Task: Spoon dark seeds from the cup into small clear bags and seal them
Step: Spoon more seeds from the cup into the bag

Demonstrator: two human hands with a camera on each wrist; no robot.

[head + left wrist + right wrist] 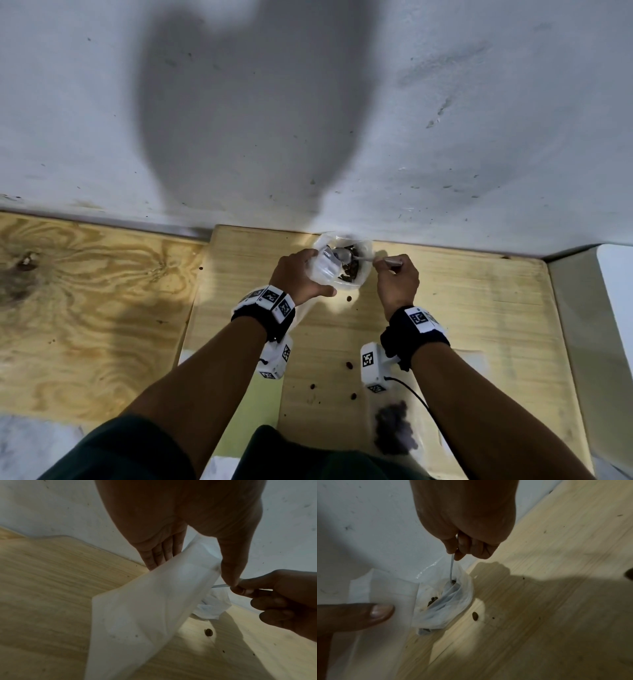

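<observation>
A crumpled clear plastic cup [365, 255] stands on the pale wooden board against the wall, with dark seeds [350, 270] inside. My right hand [397, 277] grips the handle of a metal spoon [342, 254]; its bowl lies in the cup among the seeds [453, 581]. My left hand [301, 274] pinches the top of a small clear bag [137, 608] between thumb [229, 568] and fingers, right beside the cup's left side. The bag hangs down toward the board and looks empty. In the right wrist view the left thumb [368, 612] presses on the bag [385, 592].
A clear bag filled with dark seeds [394, 428] lies near the board's front edge under my right forearm. Loose seeds [348, 365] are scattered on the board [479, 308], one close to the cup [475, 616]. The white wall [308, 102] rises directly behind the cup.
</observation>
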